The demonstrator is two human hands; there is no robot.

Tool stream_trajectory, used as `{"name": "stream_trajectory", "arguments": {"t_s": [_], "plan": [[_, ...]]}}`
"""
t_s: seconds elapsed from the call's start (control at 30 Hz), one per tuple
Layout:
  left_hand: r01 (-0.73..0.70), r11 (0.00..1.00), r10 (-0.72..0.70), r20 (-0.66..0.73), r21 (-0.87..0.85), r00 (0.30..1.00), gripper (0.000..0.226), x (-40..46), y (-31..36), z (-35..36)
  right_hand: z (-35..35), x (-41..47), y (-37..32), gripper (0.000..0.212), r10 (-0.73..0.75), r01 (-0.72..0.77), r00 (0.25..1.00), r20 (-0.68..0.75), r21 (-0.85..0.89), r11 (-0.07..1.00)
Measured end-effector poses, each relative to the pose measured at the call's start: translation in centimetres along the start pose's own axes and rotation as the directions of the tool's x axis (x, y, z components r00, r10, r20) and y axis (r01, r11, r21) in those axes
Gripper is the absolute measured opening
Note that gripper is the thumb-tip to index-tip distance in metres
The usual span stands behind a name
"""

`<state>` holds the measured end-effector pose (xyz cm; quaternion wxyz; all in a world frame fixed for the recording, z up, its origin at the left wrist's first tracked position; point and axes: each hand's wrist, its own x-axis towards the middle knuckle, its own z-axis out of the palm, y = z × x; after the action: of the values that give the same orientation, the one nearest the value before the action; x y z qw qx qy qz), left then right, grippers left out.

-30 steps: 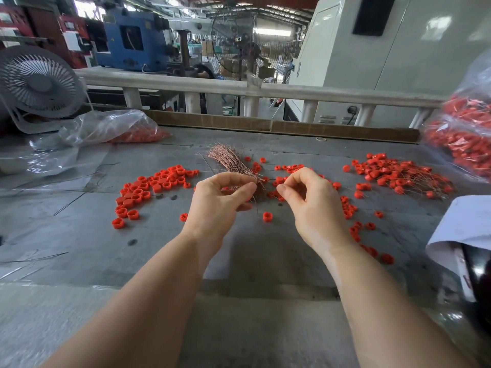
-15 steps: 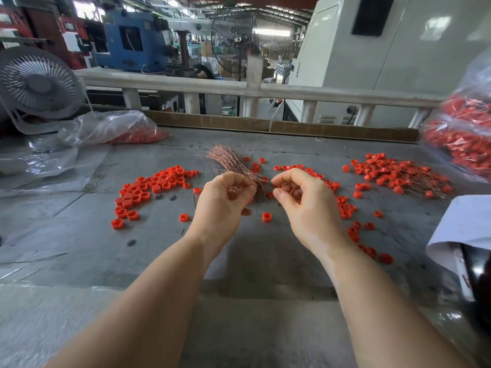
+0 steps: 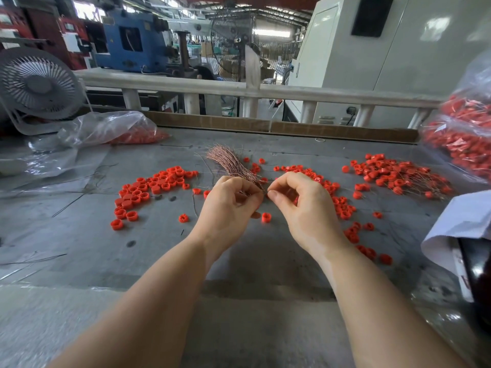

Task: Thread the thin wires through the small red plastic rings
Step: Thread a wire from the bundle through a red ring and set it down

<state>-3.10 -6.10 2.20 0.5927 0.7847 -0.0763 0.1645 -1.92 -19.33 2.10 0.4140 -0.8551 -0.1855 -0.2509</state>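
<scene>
Gripping: left hand (image 3: 229, 205), fingers curled round the wires (image 3: 231, 163), which fan beyond its knuckles.
Right hand (image 3: 300, 205): thumb and forefinger pinched together; held item indiscernible.
Rings (image 3: 156, 184): loose beside both hands.

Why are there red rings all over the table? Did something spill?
It looks more like work laid out than a spill. Loose red rings lie in patches on the table, and the right pile already has wires in it. A few stray wires lie scattered at the left.
</scene>
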Motion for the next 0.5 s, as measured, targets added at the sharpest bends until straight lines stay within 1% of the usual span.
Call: {"name": "stream_trajectory", "arguments": {"t_s": [0.23,0.37,0.5], "plan": [[-0.024,0.998,0.023,0.015,0.055,1.0,0.024,-0.12,0.13,0.06,-0.07,-0.1,-0.42,0.009,0.004,-0.006,0.996,0.084,0.026,1.0],[-0.037,0.993,0.036,0.015,0.116,0.999,0.015,-0.08,-0.02,0.03,0.03,-0.12,-0.52,0.008,0.001,-0.001,0.997,0.08,-0.002,1.0],[-0.052,0.99,0.052,0.006,0.128,0.999,0.012,-0.08,-0.05,0.0,0.06,-0.14,-0.51,0.006,-0.008,0.009,0.997,0.071,-0.016,1.0]]}}
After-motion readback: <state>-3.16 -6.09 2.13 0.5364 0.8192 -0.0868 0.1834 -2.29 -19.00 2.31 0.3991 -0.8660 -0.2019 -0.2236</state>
